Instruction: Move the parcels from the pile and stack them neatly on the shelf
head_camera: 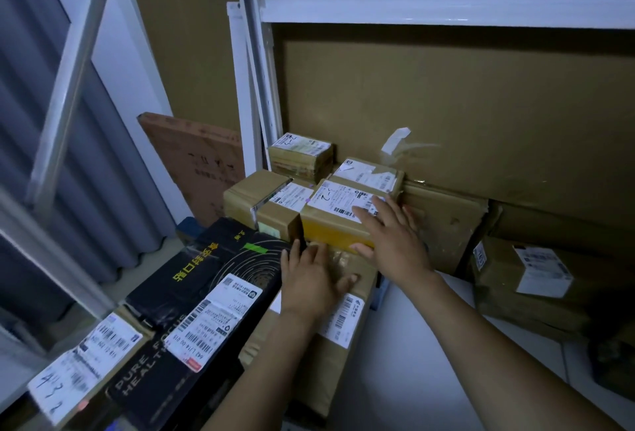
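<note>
Shelf [429, 344]: long brown parcel [330, 324] runs front-to-back, hands flat

Dim overall, with a cool bluish cast at the left and a warm brown murk at the right. Brightest on the white shelf beam [446, 1] and on the white shipping labels, which glare enough to wash out some print. Soft, weak shadows only, deepest in the lower right corner and under the beam. Strong wide-angle bending toward the edges: bowed uprights, leaning window frame [68, 63]. Slightly blurred on the near label [82, 362] at the lower left and at the left hand [309, 279]; sharper on the right hand [395, 238].
</note>
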